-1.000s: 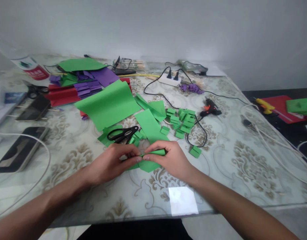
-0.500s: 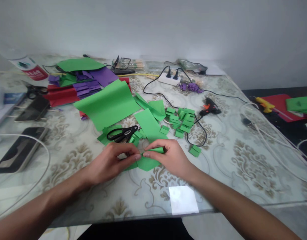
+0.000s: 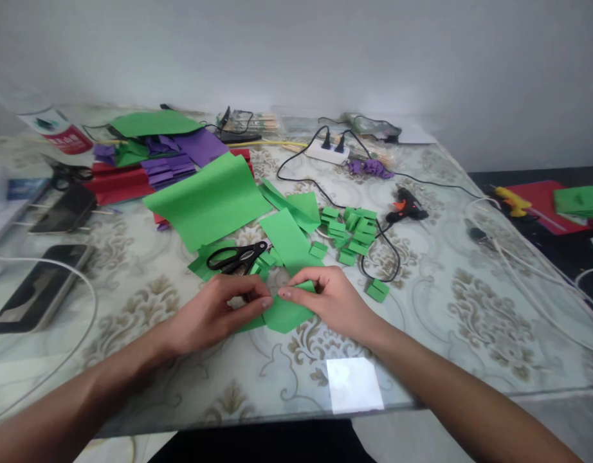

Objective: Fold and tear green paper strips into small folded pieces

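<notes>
Both hands meet over a small green paper piece [image 3: 285, 314] lying on the glass-topped table [image 3: 422, 334]. My left hand [image 3: 218, 310] presses its fingertips onto the paper's left part. My right hand [image 3: 329, 299] pinches the paper's upper edge, fingers curled over a fold. Black scissors [image 3: 237, 256] lie just beyond my left hand on green offcuts. A larger green strip [image 3: 289, 241] lies behind the hands. A heap of small folded green pieces [image 3: 350, 233] sits to the right of it.
A big green sheet [image 3: 207, 199] and purple and red papers [image 3: 171, 164] lie at the back left. A black glue gun [image 3: 406, 207] with its cord, a power strip [image 3: 329, 152], two phones [image 3: 38, 286] and white cables [image 3: 528, 276] surround the work spot.
My right hand's fingers have drawn in and curled tighter over the paper's fold, and the paper now lies flatter toward me. My left hand has barely moved.
</notes>
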`<state>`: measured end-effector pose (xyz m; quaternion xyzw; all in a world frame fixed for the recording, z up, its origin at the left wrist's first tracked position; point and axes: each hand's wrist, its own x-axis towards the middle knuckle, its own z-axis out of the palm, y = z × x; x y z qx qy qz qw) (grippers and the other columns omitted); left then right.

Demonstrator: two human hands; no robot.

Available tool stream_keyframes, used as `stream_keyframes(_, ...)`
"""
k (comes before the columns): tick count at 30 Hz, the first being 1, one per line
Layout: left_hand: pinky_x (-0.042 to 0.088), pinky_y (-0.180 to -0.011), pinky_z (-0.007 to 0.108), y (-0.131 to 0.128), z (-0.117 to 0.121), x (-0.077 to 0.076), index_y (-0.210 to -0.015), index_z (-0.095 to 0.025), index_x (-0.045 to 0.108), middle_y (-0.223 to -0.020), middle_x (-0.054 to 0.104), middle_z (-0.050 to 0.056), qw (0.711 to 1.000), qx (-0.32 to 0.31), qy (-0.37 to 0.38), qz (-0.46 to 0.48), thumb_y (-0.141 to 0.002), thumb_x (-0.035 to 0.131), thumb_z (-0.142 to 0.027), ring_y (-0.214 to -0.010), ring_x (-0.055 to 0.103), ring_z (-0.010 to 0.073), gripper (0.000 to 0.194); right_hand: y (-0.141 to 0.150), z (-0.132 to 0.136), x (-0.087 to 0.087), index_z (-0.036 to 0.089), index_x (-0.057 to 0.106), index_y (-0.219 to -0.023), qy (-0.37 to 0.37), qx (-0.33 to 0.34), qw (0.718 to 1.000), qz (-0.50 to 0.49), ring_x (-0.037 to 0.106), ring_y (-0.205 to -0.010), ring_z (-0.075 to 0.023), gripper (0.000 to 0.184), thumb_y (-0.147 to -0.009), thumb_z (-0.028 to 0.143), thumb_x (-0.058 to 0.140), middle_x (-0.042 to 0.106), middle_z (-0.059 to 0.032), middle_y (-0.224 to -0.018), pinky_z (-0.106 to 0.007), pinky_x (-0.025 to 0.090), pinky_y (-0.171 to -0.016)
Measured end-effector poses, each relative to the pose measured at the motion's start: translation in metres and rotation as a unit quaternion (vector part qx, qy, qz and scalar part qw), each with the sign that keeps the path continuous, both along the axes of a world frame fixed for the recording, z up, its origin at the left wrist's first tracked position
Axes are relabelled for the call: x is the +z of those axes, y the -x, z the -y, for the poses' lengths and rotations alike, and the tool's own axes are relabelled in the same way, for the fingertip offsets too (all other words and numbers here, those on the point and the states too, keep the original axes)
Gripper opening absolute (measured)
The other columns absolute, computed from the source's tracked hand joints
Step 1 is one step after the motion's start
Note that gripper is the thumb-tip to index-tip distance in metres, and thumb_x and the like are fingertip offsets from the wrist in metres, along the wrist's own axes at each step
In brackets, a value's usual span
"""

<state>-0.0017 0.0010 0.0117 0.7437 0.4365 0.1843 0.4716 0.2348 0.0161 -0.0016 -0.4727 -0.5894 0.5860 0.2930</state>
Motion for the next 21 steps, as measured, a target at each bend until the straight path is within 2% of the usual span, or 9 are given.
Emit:
stream_keyframes(2,0.042,-0.059,0.022,0.001,-0.001,0.001,-0.088,-0.017,0.070,-0.078,0.064,0.000,1.000,0.011,-0.009,-0.002,-0.104,0.055,-0.042,-0.072,0.055,0.0144,0.033,-0.003,-0.004,-0.001,0.017,0.081,-0.081,0.018,-0.008,1.000,-0.021,0.042,-0.051,-0.0094,0.033,-0.077,0.049,0.087,0.064,0.0020,-0.061,-0.025,0.028,-0.049)
stream_keyframes(4,0.041,-0.057,0.022,0.002,-0.002,0.000,-0.086,-0.017,0.069,-0.077,0.063,0.000,0.999,0.027,-0.018,-0.003,-0.103,0.056,-0.043,-0.070,0.053,0.0141,0.033,-0.008,-0.010,-0.001,0.017,0.081,-0.082,0.025,-0.026,0.998,-0.052,0.047,-0.054,-0.0101,0.033,-0.078,0.050,0.085,0.065,0.0011,-0.063,-0.025,0.032,-0.052)
stream_keyframes(7,0.041,-0.056,0.022,0.004,-0.002,-0.001,-0.086,-0.018,0.069,-0.076,0.062,0.000,0.999,0.048,-0.025,-0.004,-0.102,0.056,-0.044,-0.070,0.052,0.0141,0.033,-0.012,-0.016,-0.001,0.017,0.080,-0.080,0.026,-0.047,0.997,-0.049,0.046,-0.053,-0.0101,0.033,-0.076,0.049,0.087,0.059,0.0029,-0.057,-0.025,0.031,-0.052)
stream_keyframes(14,0.042,-0.056,0.022,0.003,-0.003,-0.004,-0.086,-0.017,0.070,-0.077,0.064,0.001,0.997,0.077,-0.018,0.004,-0.099,0.060,-0.044,-0.071,0.055,0.0149,0.032,-0.009,-0.015,0.001,0.018,0.077,-0.080,0.031,-0.080,0.993,-0.076,0.050,-0.057,-0.0118,0.039,-0.076,0.056,0.085,0.061,0.0017,-0.062,-0.026,0.035,-0.055)
stream_keyframes(17,0.042,-0.056,0.022,0.001,-0.002,-0.006,-0.086,-0.017,0.072,-0.077,0.066,0.001,0.997,0.079,-0.012,0.003,-0.098,0.061,-0.045,-0.071,0.055,0.0151,0.032,-0.005,-0.010,0.002,0.019,0.078,-0.082,0.028,-0.051,0.995,-0.082,0.048,-0.057,-0.0114,0.037,-0.076,0.054,0.086,0.063,0.0010,-0.065,-0.026,0.033,-0.054)
stream_keyframes(21,0.044,-0.058,0.023,0.000,0.001,-0.009,-0.088,-0.017,0.074,-0.079,0.068,0.002,0.997,0.070,-0.015,-0.004,-0.098,0.061,-0.046,-0.072,0.057,0.0158,0.033,-0.002,-0.006,0.000,0.019,0.080,-0.082,0.004,-0.004,1.000,-0.028,0.032,-0.052,-0.0090,0.032,-0.076,0.051,0.086,0.050,0.0050,-0.056,-0.026,0.020,-0.050)
